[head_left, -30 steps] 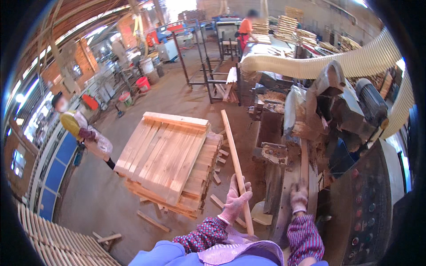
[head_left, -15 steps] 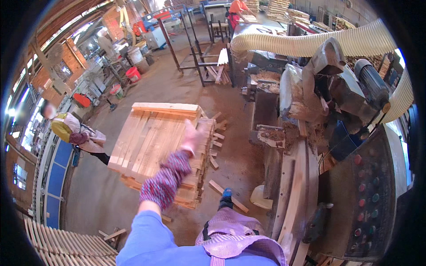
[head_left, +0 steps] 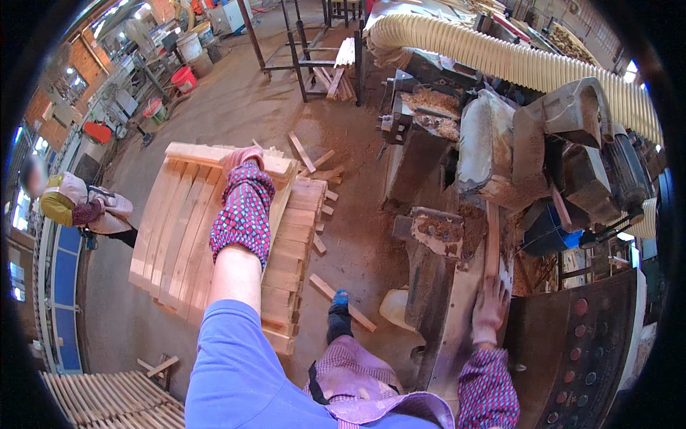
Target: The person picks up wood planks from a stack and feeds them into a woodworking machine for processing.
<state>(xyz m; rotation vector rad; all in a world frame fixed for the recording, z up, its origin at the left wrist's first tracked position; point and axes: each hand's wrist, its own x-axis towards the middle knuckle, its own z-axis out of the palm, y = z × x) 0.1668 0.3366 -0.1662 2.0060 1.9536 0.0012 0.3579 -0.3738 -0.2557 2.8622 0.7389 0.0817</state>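
Note:
My left hand, in a pinkish glove with a patterned sleeve cover, is closed on the right part of a wooden board. That board lies crosswise at the far end of a stack of wooden boards. On the machine bed to the right, my gloved right hand lies flat with fingers stretched forward. Its fingertips are at the near end of a wooden strip, whose far end disappears into the woodworking machine. The underside of the left fingers is hidden.
Wood offcuts lie on the floor beside my foot. A ribbed hose crosses behind the machine; a control panel stands to the right. Another person is at the far left, near a slatted wood stack. A metal rack stands ahead.
My left hand has moved from above the stack onto the crosswise board and closed on it. My right hand has come into view on the machine bed. The view has shifted.

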